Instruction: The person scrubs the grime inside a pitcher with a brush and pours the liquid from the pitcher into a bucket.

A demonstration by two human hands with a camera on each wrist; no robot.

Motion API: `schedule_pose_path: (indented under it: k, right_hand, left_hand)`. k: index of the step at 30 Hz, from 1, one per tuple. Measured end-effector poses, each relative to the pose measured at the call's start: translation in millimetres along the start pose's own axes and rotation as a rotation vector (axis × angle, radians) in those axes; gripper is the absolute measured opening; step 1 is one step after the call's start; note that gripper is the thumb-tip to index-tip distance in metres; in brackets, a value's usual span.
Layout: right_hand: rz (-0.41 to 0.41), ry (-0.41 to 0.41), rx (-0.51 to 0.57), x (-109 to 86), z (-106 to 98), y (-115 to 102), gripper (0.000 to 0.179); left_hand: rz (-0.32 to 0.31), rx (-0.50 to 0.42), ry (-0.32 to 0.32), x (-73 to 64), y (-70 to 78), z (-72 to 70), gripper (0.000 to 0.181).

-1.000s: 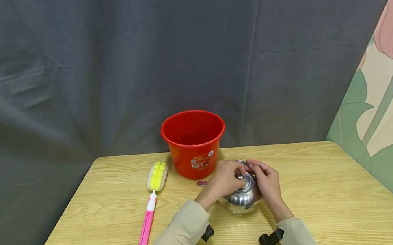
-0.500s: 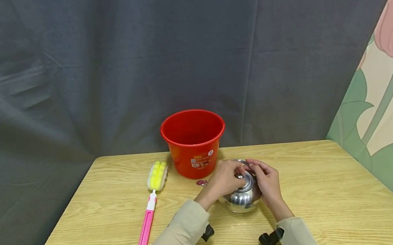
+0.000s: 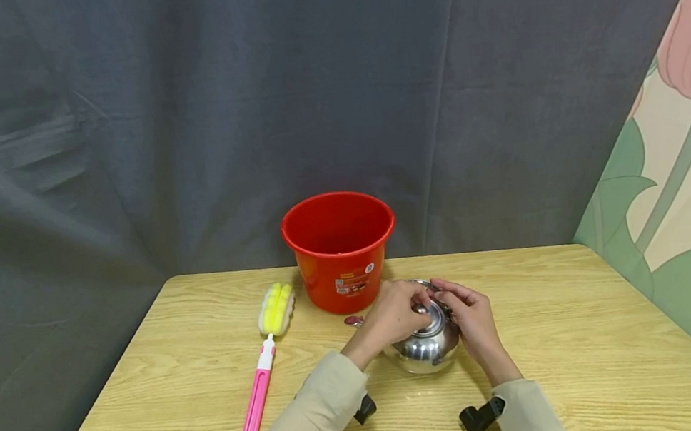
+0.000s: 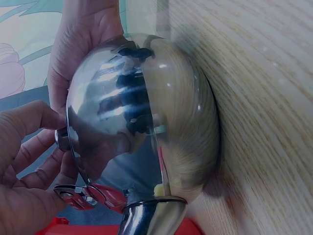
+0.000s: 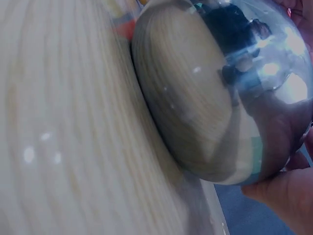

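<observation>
A shiny, round stainless-steel kettle (image 3: 424, 355) stands on the table, its spout (image 4: 151, 215) showing in the left wrist view. My left hand (image 3: 393, 314) reaches over the top, thumb and fingers curled at the small lid knob (image 4: 62, 139). The lid (image 3: 439, 320) sits on the kettle. My right hand (image 3: 471, 319) is at the kettle's right side, thumb and forefinger pinched together at the thin handle by its far edge; the fingers partly hide the handle. A small red-and-metal piece (image 4: 80, 196) lies beside the lid above the spout.
A red bucket (image 3: 347, 283) stands just behind the kettle, near the table's back edge. To the left lies a brush with a yellow-and-white sponge head (image 3: 276, 310) and a pink handle (image 3: 256, 410). A dark curtain (image 3: 280, 108) hangs behind the wooden table (image 3: 595, 350).
My right wrist has shifted slightly to the right, its fingers staying at the kettle's far edge. The left hand and the kettle have hardly moved.
</observation>
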State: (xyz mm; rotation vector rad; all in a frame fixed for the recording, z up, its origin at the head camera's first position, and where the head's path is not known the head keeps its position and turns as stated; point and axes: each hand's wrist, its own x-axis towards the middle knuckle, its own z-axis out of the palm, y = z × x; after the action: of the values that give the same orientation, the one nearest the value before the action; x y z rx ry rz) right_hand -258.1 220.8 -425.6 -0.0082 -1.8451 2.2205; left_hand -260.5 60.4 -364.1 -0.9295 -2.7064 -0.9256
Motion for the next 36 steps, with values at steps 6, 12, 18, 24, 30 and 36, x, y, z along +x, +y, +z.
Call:
schedule_pose_path:
  k: [6, 12, 18, 24, 30, 36]
  right_hand:
    - [0.037, -0.003, 0.016, 1.0, -1, -2, 0.033]
    - [0.112, 0.005, -0.005, 0.5, -2, -9, 0.031]
    - [0.163, -0.011, -0.033, 1.4, -3, -14, 0.033]
    - [0.171, -0.028, -0.037, 1.1, -4, -15, 0.031]
    - [0.175, -0.016, -0.068, 1.1, -3, -17, 0.032]
    - [0.187, -0.018, -0.107, 0.7, -2, -18, 0.035]
  left_hand:
    - [0.011, 0.025, 0.005, -0.3, -0.2, -0.3, 0.012]
    - [0.012, 0.02, 0.0, -0.8, 0.3, -0.3, 0.012]
    - [0.007, 0.009, -0.005, -1.5, 0.8, 0.2, 0.011]
    - [0.006, 0.018, 0.0, -2.4, 0.2, 1.0, 0.011]
    - [0.003, 0.021, 0.0, -2.3, 0.2, 0.3, 0.011]
    - [-0.001, 0.01, -0.003, -2.2, 0.5, -0.1, 0.011]
